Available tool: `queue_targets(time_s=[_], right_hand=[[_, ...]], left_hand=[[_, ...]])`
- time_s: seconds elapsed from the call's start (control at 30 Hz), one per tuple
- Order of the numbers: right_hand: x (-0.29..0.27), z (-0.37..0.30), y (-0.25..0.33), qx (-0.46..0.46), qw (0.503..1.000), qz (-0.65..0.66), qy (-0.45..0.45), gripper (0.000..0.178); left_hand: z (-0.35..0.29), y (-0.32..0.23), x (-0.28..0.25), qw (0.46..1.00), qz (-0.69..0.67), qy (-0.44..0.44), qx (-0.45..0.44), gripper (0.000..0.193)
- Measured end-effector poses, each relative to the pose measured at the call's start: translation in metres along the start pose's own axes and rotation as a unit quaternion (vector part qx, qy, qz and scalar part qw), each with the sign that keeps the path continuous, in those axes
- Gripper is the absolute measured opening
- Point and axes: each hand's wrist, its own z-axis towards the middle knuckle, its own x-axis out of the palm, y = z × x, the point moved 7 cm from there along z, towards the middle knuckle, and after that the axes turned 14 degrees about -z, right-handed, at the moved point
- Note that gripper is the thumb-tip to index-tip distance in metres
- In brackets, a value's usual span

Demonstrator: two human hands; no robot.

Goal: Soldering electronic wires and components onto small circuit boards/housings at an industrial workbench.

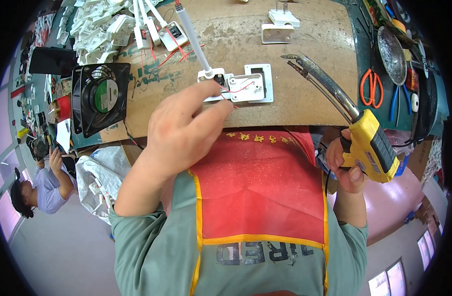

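Note:
My right hand is wrapped around a yellow and black soldering gun. Its long dark metal tip points to the upper left, above the board and apart from the work. Over the near side of a small white plastic housing, my left hand has its fingers curled, thumb and forefinger at a thin red wire. The hand partly hides that wire. The open housing sits in a pale grey fixture, and a white cable runs up from its left end. Another red wire lies across the housing.
Wired white plugs and a heap of white shells lie at the back left, behind a black fan. Two white parts stand at the back. Orange-handled scissors and a metal dish lie right. Another person sits far left.

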Motion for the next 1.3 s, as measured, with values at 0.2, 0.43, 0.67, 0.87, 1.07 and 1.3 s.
queue_targets(time_s=[0.2, 0.43, 0.67, 0.87, 1.07, 1.3], right_hand=[[0.007, 0.004, -0.001, 0.007, 1.0, -0.003, 0.007, 0.088], [0.014, 0.002, 0.0, 0.016, 1.0, -0.013, 0.002, 0.088], [0.014, -0.001, -0.003, 0.011, 1.0, -0.013, -0.007, 0.088], [0.016, 0.0, -0.003, 0.014, 1.0, -0.017, -0.007, 0.088], [0.024, -0.001, 0.0, 0.008, 1.0, -0.028, -0.009, 0.089], [0.028, -0.004, -0.01, 0.001, 0.997, -0.064, 0.035, 0.087]], left_hand=[[-0.019, 0.006, 0.023, 0.992, 0.084, 0.078, 0.051, 0.027], [-0.018, 0.016, 0.025, 0.995, 0.058, 0.043, 0.069, 0.022], [-0.019, 0.016, 0.009, 0.998, 0.0, -0.059, 0.011, 0.022], [-0.014, 0.017, 0.016, 0.996, -0.009, -0.082, 0.042, 0.024], [-0.012, 0.016, 0.018, 0.998, -0.044, -0.04, 0.02, 0.021], [-0.016, 0.019, -0.002, 0.988, -0.024, -0.15, 0.015, 0.024]])
